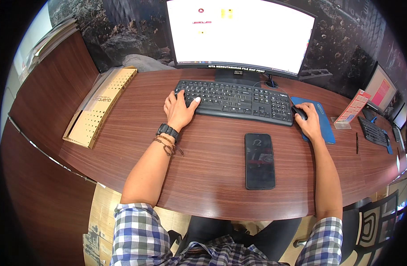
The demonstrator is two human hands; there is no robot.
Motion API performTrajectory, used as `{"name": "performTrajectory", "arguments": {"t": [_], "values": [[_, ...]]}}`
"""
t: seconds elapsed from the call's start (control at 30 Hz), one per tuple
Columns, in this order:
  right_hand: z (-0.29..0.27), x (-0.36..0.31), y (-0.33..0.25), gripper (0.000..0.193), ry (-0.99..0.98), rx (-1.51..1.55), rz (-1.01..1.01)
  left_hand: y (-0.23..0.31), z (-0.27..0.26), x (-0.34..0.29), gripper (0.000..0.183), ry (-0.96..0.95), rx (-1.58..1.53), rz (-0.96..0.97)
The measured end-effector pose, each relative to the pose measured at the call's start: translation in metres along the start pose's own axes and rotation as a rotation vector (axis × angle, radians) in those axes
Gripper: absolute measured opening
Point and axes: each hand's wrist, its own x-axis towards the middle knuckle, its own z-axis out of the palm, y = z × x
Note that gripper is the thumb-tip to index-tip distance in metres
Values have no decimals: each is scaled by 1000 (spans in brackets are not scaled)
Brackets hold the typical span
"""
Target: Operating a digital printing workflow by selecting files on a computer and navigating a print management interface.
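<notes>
My left hand (180,109) rests on the left end of a black keyboard (234,98), fingers spread over the keys and holding nothing. A dark watch (168,131) and brown bracelets circle that wrist. With my right hand (309,122) I grip a black computer mouse (299,112), partly covered by my fingers, on a blue mouse pad (326,123). Behind the keyboard stands a curved monitor (241,42), its screen mostly white with a few small icons at the upper left. A black smartphone (259,162) lies face up between my forearms, below the keyboard.
The brown wooden desk (208,177) curves in front of me. At its left lies a flat cardboard box (99,111) beside a wooden partition (57,84). To the right are a leaflet stand (353,108), a pen (357,142), a second monitor (381,91) and another keyboard (373,131). A chair (376,226) stands lower right.
</notes>
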Motion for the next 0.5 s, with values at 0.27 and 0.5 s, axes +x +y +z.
{"name": "performTrajectory", "arguments": {"t": [0.27,0.5], "values": [[1,-1,2,34,11,3,-11,1,-1,-1,81,-3,-33,-2],[0,0,2,33,9,19,-15,1,-1,0,80,-2,-7,-2]]}}
